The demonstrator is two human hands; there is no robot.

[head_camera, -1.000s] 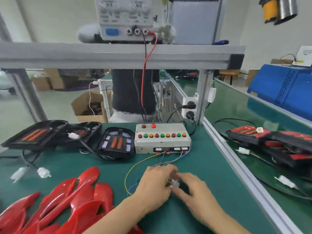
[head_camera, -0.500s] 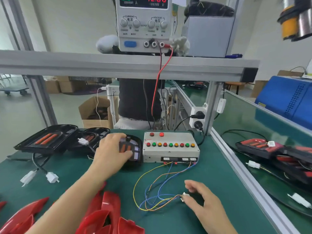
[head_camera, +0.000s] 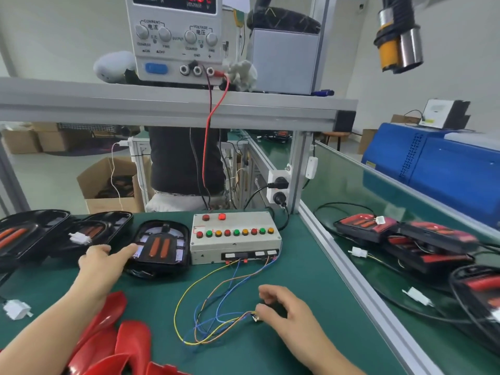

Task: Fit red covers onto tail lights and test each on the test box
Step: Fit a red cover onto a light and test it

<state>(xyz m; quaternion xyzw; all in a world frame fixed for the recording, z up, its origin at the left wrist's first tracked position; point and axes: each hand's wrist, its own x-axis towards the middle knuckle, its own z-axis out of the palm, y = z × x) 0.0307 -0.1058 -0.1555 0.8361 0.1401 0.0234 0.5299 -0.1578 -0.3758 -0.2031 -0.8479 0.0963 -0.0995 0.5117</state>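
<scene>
A black uncovered tail light [head_camera: 159, 246] with orange strips lies just left of the grey test box [head_camera: 235, 243], whose row of red, green and orange lamps faces up. My left hand [head_camera: 101, 263] rests at the tail light's left edge with straight fingers, the thumb touching its rim. Coloured wires [head_camera: 216, 299] run from the box's front to a small white connector [head_camera: 255, 318]. My right hand [head_camera: 286, 312] has curled fingers and pinches that connector on the green mat. Several red covers [head_camera: 113, 342] lie piled at the bottom left.
Two more black tail lights [head_camera: 89, 234] [head_camera: 24, 235] lie at the far left, with a loose white plug [head_camera: 16, 309] near them. Covered tail lights [head_camera: 405, 234] with cables sit beyond the aluminium rail [head_camera: 351, 280] on the right. A power supply [head_camera: 176, 36] stands on the overhead shelf.
My left hand left the connector, reached onto the tail light, then slid to its left edge. My right hand stayed at the connector. The view tilted upward.
</scene>
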